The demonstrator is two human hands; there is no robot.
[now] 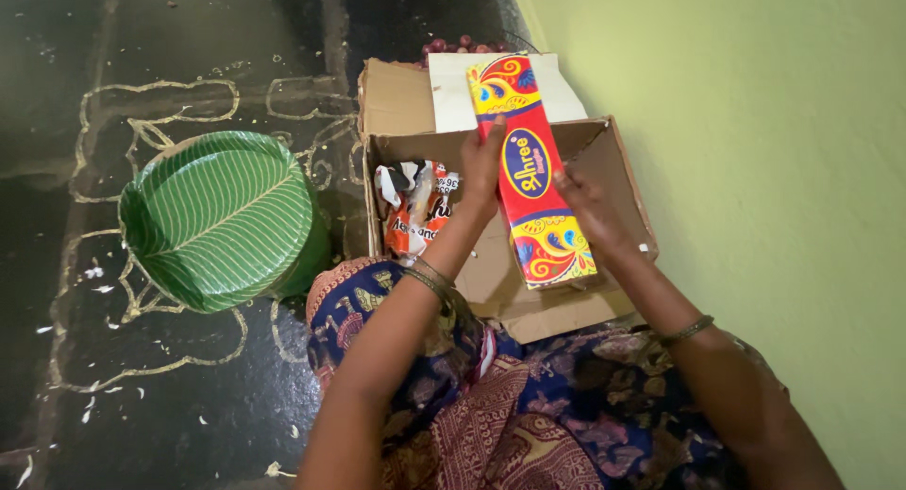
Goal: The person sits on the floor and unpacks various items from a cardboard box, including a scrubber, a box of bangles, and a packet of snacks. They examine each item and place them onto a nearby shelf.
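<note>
**Both hands on a long red packet over an open carton**

Head view: a long red packet (528,169) with yellow and blue patterns is held slantwise above an open cardboard carton (623,169), its upper end over the carton's far flap and its lower end near the carton's near edge. The left hand (483,169) presses against the packet's left long edge, fingers close together and laid along it. The right hand (587,207) grips the right long edge, fingers together on the face; the thumb is hidden, so how far it wraps cannot be told.

Inside the carton, at its left wall, lies a crumpled bundle of red-and-white wrappers (415,211). The right part of the carton floor under the packet shows bare cardboard. A pale sheet (453,93) lies over the far flap, and small dark red round things (453,46) sit beyond it.

Left of the carton, on the dark floor (189,405) with chalk lines, stands a stack of green leaf-patterned plates (217,216), near the carton's left wall but apart from it. The green wall (774,169) runs close along the carton's right side.
</note>
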